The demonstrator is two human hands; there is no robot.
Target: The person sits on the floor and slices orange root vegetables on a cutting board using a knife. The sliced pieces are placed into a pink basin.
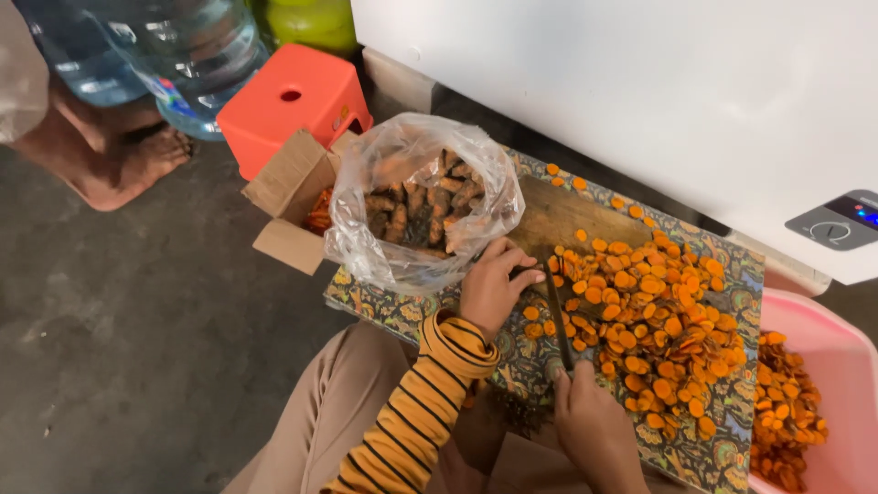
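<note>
Nearest me, my right hand (593,423) is closed around a knife (558,316) whose blade rests on the wooden board (558,215) among orange slices (654,329). My left hand (492,284), fingers curled, steadies a root at the blade, just below the plastic bag of roots (416,197). Beyond lie the patterned cloth (384,306), grey concrete floor (137,320), an orange stool (293,96) and a pink basin (846,366) right of my right hand.

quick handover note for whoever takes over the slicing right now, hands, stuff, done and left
Left hand: presses a root piece on the wooden board, beside the clear bag.
Right hand: grips the knife, blade across the board by the left fingers.
Done: big pile of orange slices on the patterned cloth; more slices in the pink basin.
Left: bag holds many whole roots; more in the cardboard box.
</note>
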